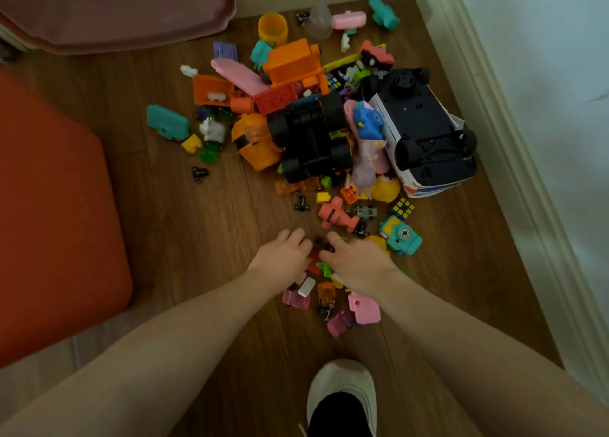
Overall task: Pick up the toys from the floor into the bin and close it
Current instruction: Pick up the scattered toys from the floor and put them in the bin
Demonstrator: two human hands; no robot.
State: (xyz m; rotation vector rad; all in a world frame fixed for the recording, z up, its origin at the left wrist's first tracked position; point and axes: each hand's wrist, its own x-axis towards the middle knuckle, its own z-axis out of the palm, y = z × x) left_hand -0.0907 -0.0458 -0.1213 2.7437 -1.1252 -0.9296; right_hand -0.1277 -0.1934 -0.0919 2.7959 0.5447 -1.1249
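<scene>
A heap of plastic toys covers the wooden floor [197,225]. It includes an overturned black monster truck [309,136], an upside-down white van [425,130], an orange block toy [293,62], a teal toy camera [400,235] and a small puzzle cube [402,207]. My left hand [283,255] and my right hand [357,262] are side by side at the near end of the heap, cupped over small red and green pieces [321,267]. The right fingers curl around a tiny black car [329,247]. What lies under the left palm is hidden. I cannot identify a bin.
A red-orange padded surface [49,222] fills the left side. A dusty-pink cushion [115,8] sits at the top left. The baseboard and wall [514,140] run along the right. Pink toys [364,308] lie under my forearms, and my white shoe [342,393] stands just behind them.
</scene>
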